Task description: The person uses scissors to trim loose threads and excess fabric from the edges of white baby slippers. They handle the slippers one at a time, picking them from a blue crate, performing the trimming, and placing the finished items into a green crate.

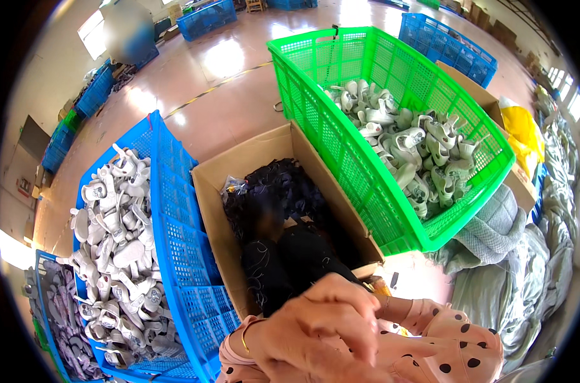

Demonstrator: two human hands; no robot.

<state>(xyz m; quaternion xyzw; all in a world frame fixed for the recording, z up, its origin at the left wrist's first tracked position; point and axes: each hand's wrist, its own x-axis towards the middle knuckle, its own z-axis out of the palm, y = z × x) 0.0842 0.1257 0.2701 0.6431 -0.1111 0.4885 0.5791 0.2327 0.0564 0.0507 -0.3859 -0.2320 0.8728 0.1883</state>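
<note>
My left hand point(293, 335), with a thin gold bangle at its wrist, is raised close in front of my body, its fingers bent inward. It meets my right hand point(380, 305), which comes in from the other side and is mostly covered by it. Whatever may lie between the two hands is hidden. Both arms wear pink sleeves with dark dots point(456, 345). Below and beyond the hands stands an open cardboard box point(239, 159) holding dark strap-like pieces point(283, 182) and a small clear plastic bag point(233, 186). My black-clad legs point(264, 271) show in front of the box's contents.
A blue crate point(188, 255) of light grey shoes point(120, 230) stands at left, beside purple-grey pieces point(63, 319). At right, a green crate point(322, 121) holds more grey shoes point(408, 137). Grey cloth point(494, 223) and a yellow bag point(523, 137) lie beyond it.
</note>
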